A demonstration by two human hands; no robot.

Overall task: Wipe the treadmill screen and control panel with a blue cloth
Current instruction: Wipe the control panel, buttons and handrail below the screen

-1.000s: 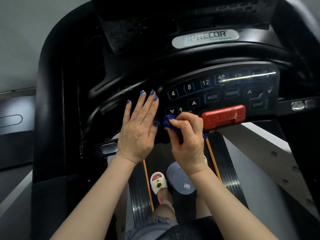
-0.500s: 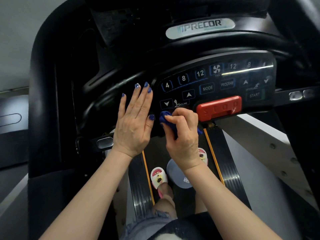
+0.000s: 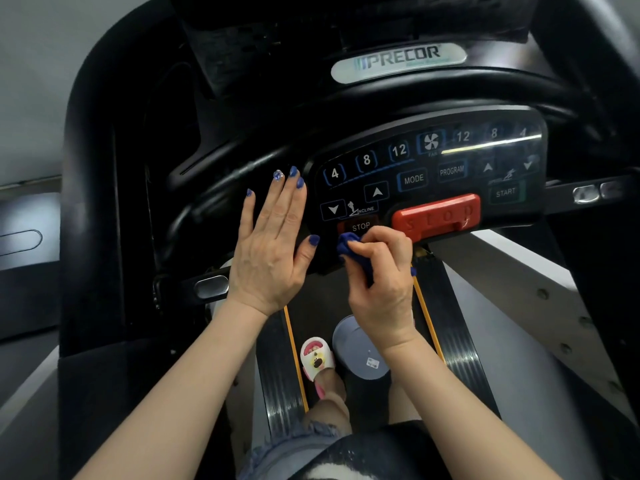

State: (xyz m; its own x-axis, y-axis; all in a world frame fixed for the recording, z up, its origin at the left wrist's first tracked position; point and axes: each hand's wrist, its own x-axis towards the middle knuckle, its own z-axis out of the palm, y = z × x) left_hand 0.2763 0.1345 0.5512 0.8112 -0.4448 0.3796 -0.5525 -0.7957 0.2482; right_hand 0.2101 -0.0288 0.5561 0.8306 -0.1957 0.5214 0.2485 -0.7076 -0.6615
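Note:
The treadmill's black control panel fills the middle of the view, with lit number, MODE, PROGRAM and START buttons. My right hand grips a bunched blue cloth and presses it against the panel's lower edge, just under the small STOP button and left of the red stop bar. My left hand lies flat with straight fingers on the black console surface to the left of the panel. The dark screen sits at the top, mostly out of frame.
A curved black handlebar runs above the panel under the PRECOR badge. Metal grip sensors stick out at the sides. Below, the belt carries a grey round lid-like object and my slippered foot.
My right hand has slid the cloth down off the incline buttons to the panel's lower edge, uncovering the small STOP button. The left hand stays flat in place.

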